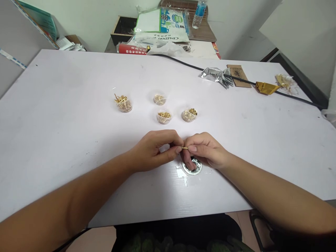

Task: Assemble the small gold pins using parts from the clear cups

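Head view: the pin (185, 148) is pinched now at either end by fingertips of left hand (156, 149) and right hand (207, 148), the disc (196, 171) partly hidden beneath the right.

Soft, fairly even light covers the white table (65, 122), with a faint, blurry shadow beside the left hand (149, 150) and a darker patch on the near side of both hands. Glare whitens the tape (181, 172) just below the right hand (207, 148); foil (214, 75) beyond it glints. Wide-angle distortion stretches the forearms (105, 178). Detail in the cups (164, 119) past the hands looks soft.
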Motion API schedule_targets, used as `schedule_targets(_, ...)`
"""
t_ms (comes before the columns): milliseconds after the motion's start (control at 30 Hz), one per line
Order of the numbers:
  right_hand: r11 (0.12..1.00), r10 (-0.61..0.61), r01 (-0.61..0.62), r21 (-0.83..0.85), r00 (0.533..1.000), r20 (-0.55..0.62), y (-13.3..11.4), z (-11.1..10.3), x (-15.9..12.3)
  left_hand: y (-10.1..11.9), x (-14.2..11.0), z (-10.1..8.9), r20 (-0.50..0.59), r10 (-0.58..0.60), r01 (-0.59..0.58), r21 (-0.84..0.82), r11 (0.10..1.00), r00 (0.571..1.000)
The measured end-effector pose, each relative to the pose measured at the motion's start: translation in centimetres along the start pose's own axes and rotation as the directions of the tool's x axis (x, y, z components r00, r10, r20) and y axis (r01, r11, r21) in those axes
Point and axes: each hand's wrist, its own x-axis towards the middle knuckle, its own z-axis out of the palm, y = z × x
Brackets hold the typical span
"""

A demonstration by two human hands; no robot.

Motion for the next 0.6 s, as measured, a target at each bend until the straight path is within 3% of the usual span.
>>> schedule_targets(600, 0.998, -0.037, 0.037, -0.048, 0.999, -0.011, 0.13, 0.03, 0.06, -0.07, -0.21, 0.20, -0.044, 0.068, -0.066, 0.058, 0.996, 0.997)
